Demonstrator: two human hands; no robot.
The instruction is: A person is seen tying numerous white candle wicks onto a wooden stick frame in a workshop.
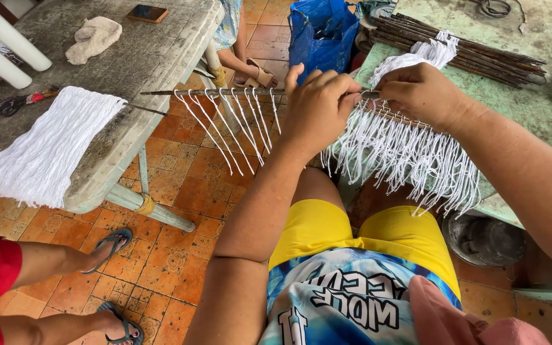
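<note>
Left hand (317, 105) closed around thin dark wooden stick (225, 92) hung with white cotton cords (404, 150); right hand (420, 92) pinching cord at stick, above green desk (544, 108).

Your left hand (317, 105) is gripping the thin stick (225, 92), and your right hand (420, 92) is pinching white cords (404, 150) that are hanging from it. At nine o'clock, a white yarn bundle (49, 147) is lying on the grey table (142, 57).
</note>
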